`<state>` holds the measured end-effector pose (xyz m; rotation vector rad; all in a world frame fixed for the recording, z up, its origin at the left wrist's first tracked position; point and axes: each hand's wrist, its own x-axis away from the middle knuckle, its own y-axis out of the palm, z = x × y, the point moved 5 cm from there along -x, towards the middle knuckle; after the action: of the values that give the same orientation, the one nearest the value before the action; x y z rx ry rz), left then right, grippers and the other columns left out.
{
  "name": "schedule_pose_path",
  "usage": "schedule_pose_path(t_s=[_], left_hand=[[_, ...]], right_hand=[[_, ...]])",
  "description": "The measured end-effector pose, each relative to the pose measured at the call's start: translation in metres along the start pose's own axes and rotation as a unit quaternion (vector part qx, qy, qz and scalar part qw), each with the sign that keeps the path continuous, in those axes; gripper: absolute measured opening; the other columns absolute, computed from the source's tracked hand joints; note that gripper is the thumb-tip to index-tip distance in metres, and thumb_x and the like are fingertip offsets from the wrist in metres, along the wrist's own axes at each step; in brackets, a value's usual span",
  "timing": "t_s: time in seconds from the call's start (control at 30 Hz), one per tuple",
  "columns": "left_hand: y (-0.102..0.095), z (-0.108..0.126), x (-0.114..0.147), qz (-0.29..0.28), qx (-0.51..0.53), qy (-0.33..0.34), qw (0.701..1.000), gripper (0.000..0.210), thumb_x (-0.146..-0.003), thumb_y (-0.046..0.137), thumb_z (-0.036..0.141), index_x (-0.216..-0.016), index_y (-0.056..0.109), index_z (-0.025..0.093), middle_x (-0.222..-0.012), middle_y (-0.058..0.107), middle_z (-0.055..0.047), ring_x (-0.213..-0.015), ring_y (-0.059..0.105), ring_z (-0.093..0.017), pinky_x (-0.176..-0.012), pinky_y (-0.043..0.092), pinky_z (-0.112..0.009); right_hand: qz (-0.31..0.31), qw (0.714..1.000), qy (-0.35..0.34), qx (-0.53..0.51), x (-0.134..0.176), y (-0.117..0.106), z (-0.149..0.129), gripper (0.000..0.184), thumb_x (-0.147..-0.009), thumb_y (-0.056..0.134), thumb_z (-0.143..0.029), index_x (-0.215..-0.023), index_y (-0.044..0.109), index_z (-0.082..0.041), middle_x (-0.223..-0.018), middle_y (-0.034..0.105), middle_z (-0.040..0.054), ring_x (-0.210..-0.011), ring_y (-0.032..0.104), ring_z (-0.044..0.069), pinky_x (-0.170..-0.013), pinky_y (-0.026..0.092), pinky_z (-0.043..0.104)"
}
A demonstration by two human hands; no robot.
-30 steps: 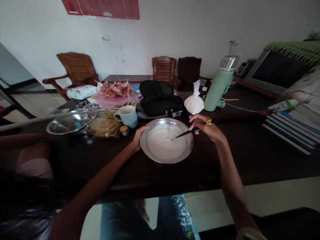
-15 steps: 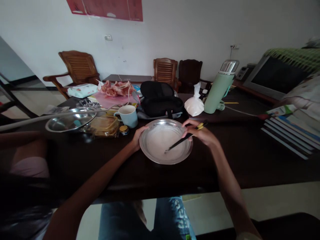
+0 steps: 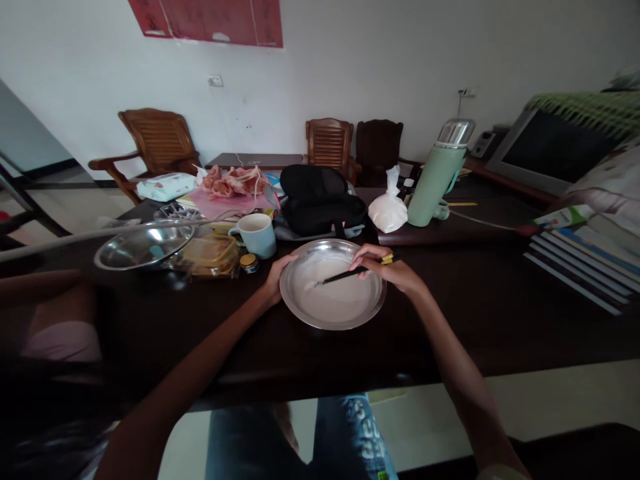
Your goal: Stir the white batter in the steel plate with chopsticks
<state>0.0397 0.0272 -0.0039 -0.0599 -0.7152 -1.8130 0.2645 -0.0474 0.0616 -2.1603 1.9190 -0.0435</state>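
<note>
A wide metal bowl (image 3: 334, 325) rests on the dark table in front of me, holding a pale, milky mixture (image 3: 333, 301). My left hand (image 3: 276, 277) is closed on the bowl's left rim, with the thumb on top. In my right hand (image 3: 384, 268), above the right side of the bowl, is a pair of black chopsticks (image 3: 345, 274) with gold-coloured ends. Their tips dip into the mixture left of the middle. Beyond the rim stand a light blue mug (image 3: 257, 237) and a small jar with a yellow lid (image 3: 249, 263).
A second metal basin (image 3: 117, 257) and a plastic food box (image 3: 210, 253) lie left. Behind the bowl are a black case (image 3: 320, 210), a tied bag of white powder (image 3: 389, 212) and a green thermos (image 3: 434, 183). Books (image 3: 583, 267) are stacked right. Another person's arm (image 3: 45, 287) rests at left.
My right hand has moved left and slightly lower, sweeping the chopstick tips leftward and away from me through the mixture. My left hand keeps its hold on the rim.
</note>
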Motion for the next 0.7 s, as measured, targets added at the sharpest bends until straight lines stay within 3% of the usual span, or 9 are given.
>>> schedule_pose_path(t_s=[0.13,0.23,0.33,0.4,0.53,0.6,0.7], left_hand=[[0.001,0.000,-0.001,-0.011,0.001,0.004,1.000,0.020,-0.075,0.056,0.025,-0.086,0.071,0.017,-0.068,0.072,-0.003,-0.066,0.065,-0.022,-0.063,0.050,-0.030],[0.002,0.000,-0.001,-0.013,0.001,0.001,1.000,0.023,-0.076,0.054,0.024,-0.089,0.071,0.015,-0.066,0.072,-0.003,-0.065,0.065,-0.022,-0.066,0.050,-0.031],[0.001,0.000,-0.002,-0.008,0.005,0.001,1.000,0.022,-0.076,0.053,0.023,-0.087,0.071,0.014,-0.065,0.071,-0.003,-0.061,0.063,-0.020,-0.064,0.050,-0.030],[0.000,0.000,-0.003,-0.007,0.004,0.003,1.000,0.020,-0.076,0.054,0.023,-0.084,0.070,0.014,-0.064,0.071,-0.003,-0.059,0.062,-0.019,-0.062,0.049,-0.029],[-0.001,-0.001,-0.004,-0.010,-0.009,0.007,1.000,0.019,-0.076,0.054,0.025,-0.082,0.070,0.016,-0.062,0.070,-0.003,-0.057,0.061,-0.019,-0.061,0.049,-0.029],[-0.001,-0.001,-0.004,-0.008,-0.010,0.009,1.000,0.020,-0.076,0.054,0.025,-0.084,0.070,0.016,-0.062,0.070,-0.002,-0.058,0.061,-0.019,-0.061,0.049,-0.029],[0.000,0.000,-0.003,-0.002,-0.011,0.012,1.000,0.022,-0.075,0.055,0.025,-0.090,0.069,0.017,-0.063,0.070,-0.001,-0.057,0.061,-0.019,-0.062,0.049,-0.030]], right_hand=[[0.098,0.995,0.012,0.023,0.006,-0.032,-0.001,0.006,-0.076,0.060,-0.023,-0.081,0.059,-0.020,-0.064,0.070,0.0002,-0.049,0.060,0.012,-0.048,0.050,0.024],[0.041,0.998,0.037,-0.014,0.009,-0.028,-0.001,0.012,-0.075,0.061,-0.026,-0.085,0.060,-0.019,-0.062,0.070,0.0013,-0.048,0.059,0.013,-0.043,0.048,0.023],[-0.035,0.998,0.034,-0.031,0.004,-0.002,0.001,0.013,-0.077,0.062,-0.029,-0.084,0.061,-0.019,-0.075,0.073,0.0028,-0.067,0.068,0.016,-0.058,0.056,0.026],[-0.028,0.999,0.029,-0.019,0.000,0.003,0.003,0.012,-0.077,0.064,-0.030,-0.082,0.061,-0.019,-0.079,0.072,0.0016,-0.074,0.069,0.016,-0.067,0.058,0.029],[0.067,0.996,0.053,0.041,0.007,-0.031,0.004,0.019,-0.076,0.066,-0.035,-0.071,0.058,-0.019,-0.055,0.065,-0.0020,-0.047,0.063,0.012,-0.045,0.052,0.022],[0.051,0.995,0.072,0.054,0.013,-0.039,0.000,0.025,-0.077,0.064,-0.040,-0.069,0.058,-0.017,-0.047,0.061,-0.0023,-0.035,0.055,0.010,-0.035,0.044,0.020],[-0.033,0.995,0.083,0.048,0.015,-0.021,-0.002,0.027,-0.078,0.063,-0.042,-0.069,0.058,-0.017,-0.049,0.063,-0.0007,-0.035,0.055,0.010,-0.034,0.042,0.019]])
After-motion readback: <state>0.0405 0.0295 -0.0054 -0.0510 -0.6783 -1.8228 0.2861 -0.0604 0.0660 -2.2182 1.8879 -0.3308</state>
